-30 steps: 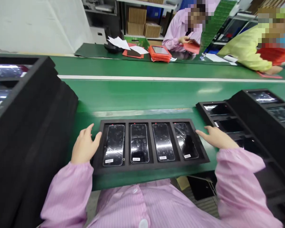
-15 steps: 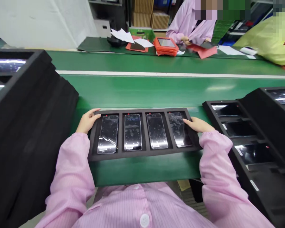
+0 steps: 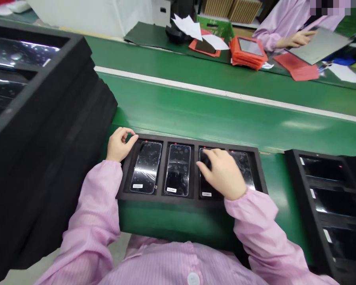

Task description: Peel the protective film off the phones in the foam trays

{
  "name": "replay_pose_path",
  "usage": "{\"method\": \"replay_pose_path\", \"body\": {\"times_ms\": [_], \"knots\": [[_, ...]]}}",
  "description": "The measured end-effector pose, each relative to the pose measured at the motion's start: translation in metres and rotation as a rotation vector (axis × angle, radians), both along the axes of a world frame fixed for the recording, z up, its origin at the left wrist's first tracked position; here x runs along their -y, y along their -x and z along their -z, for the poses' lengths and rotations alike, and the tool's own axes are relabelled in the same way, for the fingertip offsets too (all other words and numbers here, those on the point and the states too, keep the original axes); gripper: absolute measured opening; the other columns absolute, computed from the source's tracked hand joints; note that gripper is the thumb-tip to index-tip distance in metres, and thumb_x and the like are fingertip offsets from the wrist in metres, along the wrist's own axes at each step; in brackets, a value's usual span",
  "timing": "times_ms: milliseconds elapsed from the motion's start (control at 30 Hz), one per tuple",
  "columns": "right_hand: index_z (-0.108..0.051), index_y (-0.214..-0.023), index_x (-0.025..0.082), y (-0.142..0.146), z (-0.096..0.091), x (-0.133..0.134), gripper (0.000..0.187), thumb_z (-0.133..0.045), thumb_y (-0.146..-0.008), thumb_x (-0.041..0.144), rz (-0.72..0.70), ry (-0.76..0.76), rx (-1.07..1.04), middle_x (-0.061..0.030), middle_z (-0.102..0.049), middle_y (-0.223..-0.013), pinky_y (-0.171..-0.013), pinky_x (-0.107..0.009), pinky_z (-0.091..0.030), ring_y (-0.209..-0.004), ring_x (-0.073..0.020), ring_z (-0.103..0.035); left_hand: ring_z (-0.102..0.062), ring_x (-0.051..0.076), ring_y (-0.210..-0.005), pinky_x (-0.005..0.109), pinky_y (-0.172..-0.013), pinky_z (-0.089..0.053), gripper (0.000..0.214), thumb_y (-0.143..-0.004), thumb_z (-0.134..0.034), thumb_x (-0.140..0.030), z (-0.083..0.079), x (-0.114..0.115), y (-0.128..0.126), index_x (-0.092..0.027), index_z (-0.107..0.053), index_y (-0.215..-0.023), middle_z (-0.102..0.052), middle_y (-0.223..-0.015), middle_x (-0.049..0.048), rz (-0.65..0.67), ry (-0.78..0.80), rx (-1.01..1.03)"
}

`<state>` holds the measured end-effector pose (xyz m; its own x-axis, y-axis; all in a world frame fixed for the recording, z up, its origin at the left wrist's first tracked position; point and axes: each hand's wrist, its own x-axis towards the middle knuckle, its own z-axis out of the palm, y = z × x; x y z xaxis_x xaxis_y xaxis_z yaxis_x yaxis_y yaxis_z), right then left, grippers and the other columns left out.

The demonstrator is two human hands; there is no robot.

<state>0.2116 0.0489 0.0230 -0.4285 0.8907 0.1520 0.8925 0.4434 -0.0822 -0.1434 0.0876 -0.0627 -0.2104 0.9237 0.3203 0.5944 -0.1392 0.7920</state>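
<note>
A black foam tray (image 3: 192, 197) lies on the green bench in front of me, with several glossy phone screens (image 3: 178, 169) side by side in its slots. My left hand (image 3: 118, 144) rests at the tray's far left corner, fingers curled against the rim. My right hand (image 3: 222, 172) lies over the third screen (image 3: 205, 187), fingers spread and pointing left, partly hiding the fourth screen (image 3: 245, 167). Neither hand lifts anything.
A tall stack of black foam trays (image 3: 41, 130) with screens on top stands at my left. More black trays (image 3: 323, 206) stand at the right. Beyond the green conveyor (image 3: 225, 114), another person's hand (image 3: 296, 39) handles a grey sheet near red sleeves (image 3: 249, 53) and papers.
My right hand moved from the tray's right edge onto the third screen. The left hand curled at the tray's left corner. The view swung down and left.
</note>
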Motion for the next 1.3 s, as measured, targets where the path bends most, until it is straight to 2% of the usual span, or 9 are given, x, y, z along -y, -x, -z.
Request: {"method": "replay_pose_path", "body": {"times_ms": [133, 200, 300, 367, 467, 567, 733, 933, 1300], "knots": [[-0.067, -0.121, 0.008, 0.048, 0.031, -0.015, 0.041, -0.063, -0.091, 0.037, 0.0, -0.018, -0.027, -0.016, -0.063, -0.107, -0.095, -0.047, -0.045, -0.1, -0.0309, -0.055, -0.049, 0.023, -0.083, 0.035, -0.079, -0.039, 0.023, -0.082, -0.065, -0.04, -0.002, 0.002, -0.003, -0.022, -0.069, -0.069, -0.052, -0.079, 0.0032, -0.009, -0.038, -0.084], [-0.066, -0.124, 0.009, 0.054, 0.044, -0.019, 0.045, -0.064, -0.09, 0.038, 0.031, -0.029, -0.06, -0.0161, -0.062, -0.11, -0.095, -0.047, -0.044, -0.101, -0.0309, -0.052, -0.052, 0.025, -0.09, 0.037, -0.086, -0.041, 0.021, -0.083, -0.064, -0.037, 0.002, -0.001, -0.005, -0.022, -0.066, -0.069, -0.054, -0.082, 0.0041, -0.016, -0.035, -0.08], [-0.067, -0.123, 0.013, 0.055, 0.055, -0.022, 0.04, -0.063, -0.091, 0.038, 0.04, -0.066, -0.116, -0.0146, -0.06, -0.111, -0.095, -0.046, -0.043, -0.1, -0.0297, -0.05, -0.056, 0.024, -0.091, 0.034, -0.082, -0.046, 0.012, -0.085, -0.059, -0.031, 0.011, -0.011, -0.008, -0.02, -0.062, -0.08, -0.057, -0.089, 0.0049, -0.042, -0.019, 0.0], [-0.068, -0.121, 0.014, 0.059, 0.055, -0.023, 0.037, -0.061, -0.092, 0.035, 0.025, -0.096, -0.119, -0.0139, -0.06, -0.109, -0.1, -0.049, -0.04, -0.101, -0.0294, -0.049, -0.059, 0.022, -0.094, 0.032, -0.084, -0.048, 0.013, -0.088, -0.055, -0.03, 0.015, -0.018, -0.009, -0.02, -0.061, -0.093, -0.061, -0.098, 0.0062, -0.041, -0.003, 0.074], [-0.068, -0.12, 0.014, 0.083, 0.047, -0.028, 0.033, -0.057, -0.093, 0.028, -0.097, -0.057, -0.094, -0.013, -0.061, -0.109, -0.108, -0.051, -0.032, -0.105, -0.0286, -0.048, -0.062, 0.023, -0.101, 0.033, -0.092, -0.048, 0.021, -0.092, -0.051, -0.031, 0.017, -0.023, -0.01, -0.019, -0.064, -0.104, -0.067, -0.105, 0.0066, 0.017, 0.031, 0.159], [-0.067, -0.121, 0.014, 0.121, 0.038, -0.037, 0.032, -0.053, -0.093, 0.022, -0.188, 0.058, -0.097, -0.0127, -0.062, -0.111, -0.105, -0.046, -0.034, -0.107, -0.0279, -0.048, -0.064, 0.024, -0.103, 0.034, -0.094, -0.047, 0.023, -0.094, -0.049, -0.032, 0.015, -0.024, -0.009, -0.02, -0.068, -0.101, -0.071, -0.102, 0.0048, 0.073, 0.057, 0.204], [-0.068, -0.117, 0.011, 0.168, 0.042, -0.05, 0.032, -0.055, -0.095, 0.03, -0.167, 0.121, -0.054, -0.0155, -0.06, -0.115, -0.101, -0.047, -0.034, -0.109, -0.0308, -0.049, -0.065, 0.024, -0.101, 0.033, -0.091, -0.046, 0.023, -0.094, -0.049, -0.027, 0.011, -0.025, -0.009, -0.019, -0.07, -0.099, -0.072, -0.102, 0.0044, 0.086, 0.066, 0.251], [-0.068, -0.109, 0.015, 0.167, 0.056, -0.062, 0.027, -0.063, -0.093, 0.037, -0.191, 0.106, -0.14, -0.0112, -0.062, -0.107, -0.096, -0.042, -0.034, -0.105, -0.0285, -0.052, -0.065, 0.022, -0.099, 0.031, -0.09, -0.047, 0.02, -0.096, -0.049, -0.023, 0.008, -0.026, -0.01, -0.019, -0.068, -0.101, -0.071, -0.101, 0.0034, 0.077, 0.097, 0.297], [-0.073, -0.104, 0.024, 0.161, 0.059, -0.066, 0.016, -0.066, -0.092, 0.032, -0.2, 0.159, -0.322, -0.0056, -0.063, -0.097, -0.094, -0.04, -0.035, -0.096, -0.0226, -0.053, -0.066, 0.022, -0.093, 0.032, -0.086, -0.048, 0.021, -0.098, -0.047, -0.023, 0.007, -0.028, -0.011, -0.02, -0.068, -0.098, -0.071, -0.098, 0.0025, 0.064, 0.104, 0.294]]}}
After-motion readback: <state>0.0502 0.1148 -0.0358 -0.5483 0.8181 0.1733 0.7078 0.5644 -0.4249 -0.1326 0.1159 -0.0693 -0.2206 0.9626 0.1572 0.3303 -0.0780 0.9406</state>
